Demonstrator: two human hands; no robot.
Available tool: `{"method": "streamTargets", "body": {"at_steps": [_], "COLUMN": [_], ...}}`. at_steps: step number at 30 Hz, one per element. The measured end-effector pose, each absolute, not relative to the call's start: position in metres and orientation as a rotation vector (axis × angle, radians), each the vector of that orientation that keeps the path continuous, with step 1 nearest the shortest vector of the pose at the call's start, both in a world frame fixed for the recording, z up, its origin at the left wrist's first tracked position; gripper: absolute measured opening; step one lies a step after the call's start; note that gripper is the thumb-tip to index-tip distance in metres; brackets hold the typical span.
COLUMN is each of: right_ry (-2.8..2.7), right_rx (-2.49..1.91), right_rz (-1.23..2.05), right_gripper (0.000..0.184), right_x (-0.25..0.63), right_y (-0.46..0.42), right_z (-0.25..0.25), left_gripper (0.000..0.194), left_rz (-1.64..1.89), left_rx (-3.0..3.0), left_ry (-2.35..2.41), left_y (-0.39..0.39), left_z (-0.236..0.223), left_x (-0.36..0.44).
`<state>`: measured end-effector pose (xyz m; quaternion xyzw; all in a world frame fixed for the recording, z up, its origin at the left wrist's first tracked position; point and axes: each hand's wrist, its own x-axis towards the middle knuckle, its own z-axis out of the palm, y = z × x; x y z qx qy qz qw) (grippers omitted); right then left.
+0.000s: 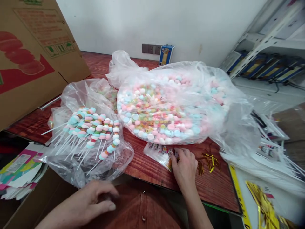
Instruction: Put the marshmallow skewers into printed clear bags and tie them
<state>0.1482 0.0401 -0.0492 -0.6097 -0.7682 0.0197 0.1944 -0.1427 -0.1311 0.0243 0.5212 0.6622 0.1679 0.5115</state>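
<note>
My left hand (95, 200) is in front of the table edge, slightly blurred, thumb and fingers apart with nothing in them. On the tabletop, my right hand (185, 167) curls its thumb and fingers at the right end of a clear printed plastic bag (156, 153) that lies flat. Its fingertips are partly hidden. Gold twist ties (211, 161) lie just right of that hand. Marshmallow and gummy-ring skewers (95, 128) on white sticks are piled on a clear plastic sheet at left. Behind my right hand is a large plastic-covered heap of pastel marshmallows and gummy rings (154, 119).
A large cardboard box (35, 41) stands at left. At the wall are a power socket (151, 48) and a blue box (166, 54). Shelving (254, 38) rises at right. White sticks (281, 162) in plastic and more gold ties (264, 206) lie at the lower right.
</note>
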Motion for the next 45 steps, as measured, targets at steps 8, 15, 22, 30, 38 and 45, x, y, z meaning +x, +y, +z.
{"method": "streamTargets", "body": {"at_steps": [8, 15, 22, 30, 38, 45], "right_ry": [-2.193, -2.065, -1.229, -0.87, -1.314, -1.563], "right_rx": [-1.636, -1.282, -1.303, -1.095, -1.319, -1.367], "right_rz": [-0.048, -0.086, 1.136, 1.616, 1.25, 0.929], "right_gripper": [0.012, 0.014, 0.058, 0.023, 0.025, 0.036], "right_x": [0.151, 0.167, 0.168, 0.156, 0.155, 0.142], "right_y": [0.039, 0.011, -0.002, 0.0, -0.005, -0.015], "right_z": [-0.034, -0.005, -0.012, -0.005, -0.005, -0.008], "left_gripper": [0.026, 0.019, 0.017, 0.025, 0.035, 0.039], "left_rz": [0.625, 1.119, 1.33, 1.275, 1.361, 1.446], "left_rx": [0.77, 0.09, -0.075, 0.183, 0.23, 0.177], "left_ry": [0.972, 0.561, 0.677, 0.808, 0.984, 1.011], "left_y": [-0.034, -0.011, -0.003, -0.006, -0.006, -0.007], "left_z": [0.002, -0.014, -0.01, -0.004, 0.005, -0.003], "left_x": [-0.016, 0.029, 0.018, 0.004, 0.007, 0.01]}}
